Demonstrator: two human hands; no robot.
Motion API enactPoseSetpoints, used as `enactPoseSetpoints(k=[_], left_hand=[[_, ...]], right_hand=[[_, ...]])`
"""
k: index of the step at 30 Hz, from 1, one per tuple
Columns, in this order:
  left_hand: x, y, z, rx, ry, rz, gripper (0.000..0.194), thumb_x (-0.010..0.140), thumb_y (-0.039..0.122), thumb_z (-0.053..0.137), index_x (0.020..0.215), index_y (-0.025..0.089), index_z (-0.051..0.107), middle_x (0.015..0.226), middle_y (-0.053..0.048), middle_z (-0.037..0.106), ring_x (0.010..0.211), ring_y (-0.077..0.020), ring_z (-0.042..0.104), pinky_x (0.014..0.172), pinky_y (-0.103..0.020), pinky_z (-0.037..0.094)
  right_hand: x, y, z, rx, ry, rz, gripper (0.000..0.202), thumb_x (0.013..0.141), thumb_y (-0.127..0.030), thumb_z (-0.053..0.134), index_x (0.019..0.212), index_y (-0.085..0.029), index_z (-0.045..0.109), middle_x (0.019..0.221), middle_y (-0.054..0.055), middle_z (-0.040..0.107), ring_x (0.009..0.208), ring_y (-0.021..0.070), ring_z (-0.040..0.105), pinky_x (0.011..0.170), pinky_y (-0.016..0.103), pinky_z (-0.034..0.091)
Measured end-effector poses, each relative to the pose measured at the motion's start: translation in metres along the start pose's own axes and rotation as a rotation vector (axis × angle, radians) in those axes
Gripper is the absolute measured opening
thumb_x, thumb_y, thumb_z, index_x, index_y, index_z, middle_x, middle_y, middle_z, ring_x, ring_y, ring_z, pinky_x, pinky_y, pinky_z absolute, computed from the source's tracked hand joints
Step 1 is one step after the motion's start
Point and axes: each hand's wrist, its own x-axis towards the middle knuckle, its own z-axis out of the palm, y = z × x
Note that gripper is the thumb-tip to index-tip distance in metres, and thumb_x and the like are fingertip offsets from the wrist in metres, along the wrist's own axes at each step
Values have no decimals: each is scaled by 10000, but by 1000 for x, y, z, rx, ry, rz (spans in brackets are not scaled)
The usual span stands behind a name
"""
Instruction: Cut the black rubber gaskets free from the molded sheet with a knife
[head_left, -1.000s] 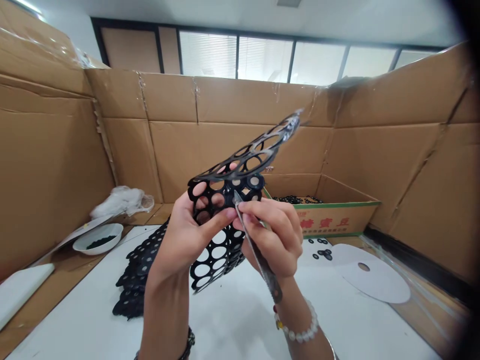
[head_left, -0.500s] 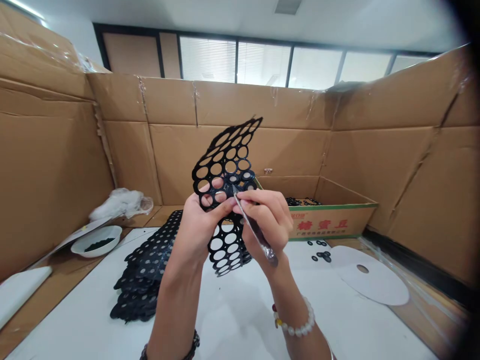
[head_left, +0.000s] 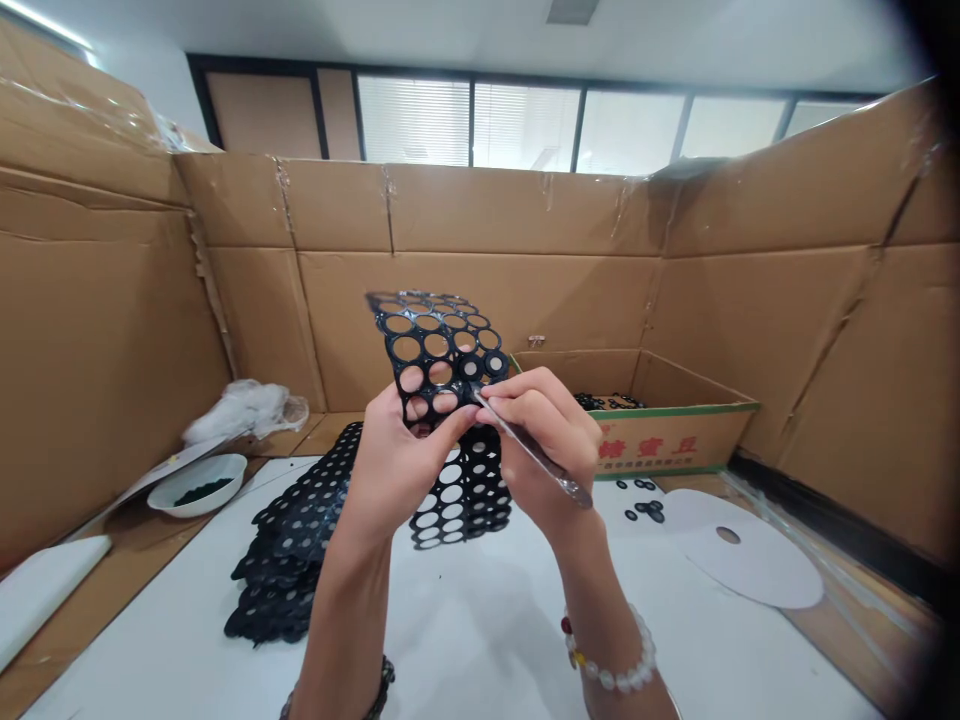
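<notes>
Perforated black sheet held up above the table between two hands, a metal tool set to its face.
The black sheet (head_left: 453,356) is held mid-scene over the white table (head_left: 465,640), with the grip of the left hand (head_left: 394,460) clamped on its lower left part; the slim metal tool (head_left: 534,447) is pinched in the grip of the right hand (head_left: 551,435), its tip directed at the sheet just below two dark rings (head_left: 482,365); a pile of black sheets (head_left: 300,535) is laid to the left, with a white bowl (head_left: 231,468) farther left; at the right, small black rings (head_left: 655,510) are scattered near a white disc (head_left: 757,560); a printed cardboard box (head_left: 682,450) is placed beyond them, on the far right.
</notes>
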Motion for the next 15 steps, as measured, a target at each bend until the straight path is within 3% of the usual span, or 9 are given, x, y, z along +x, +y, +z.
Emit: enactPoseSetpoints(k=[4,8,12,15], left_hand=[[-3,3,-1,138,-54,110,342,604,153,841,909,175,688,867,-19,723,751,-172,693,725,-238,556],[-5,1,1,274,-156,157,378,702,124,758,1066,205,697,1000,-30,732,797,-173,692,774,-248,541],[-4,-5,7,356,-207,170,294,762,113,670,1043,200,685,923,-7,727,789,-163,679,752,-239,521],[0,-9,10,248,-147,85,223,716,128,716,921,181,644,817,6,707,776,-162,684,739,-239,521]], right_hand=[[1,-1,-6,30,-81,21,203,820,1,580,752,-189,560,821,6,629,747,107,625,633,222,499],[-1,7,-2,21,-86,34,218,844,-18,544,712,-188,508,752,5,577,705,111,571,615,232,468],[-7,18,8,5,-77,52,247,870,-52,504,674,-195,459,721,8,544,669,118,529,590,245,447],[-10,23,12,-66,-30,33,231,883,-68,506,694,-198,484,777,22,578,720,127,533,630,258,466]])
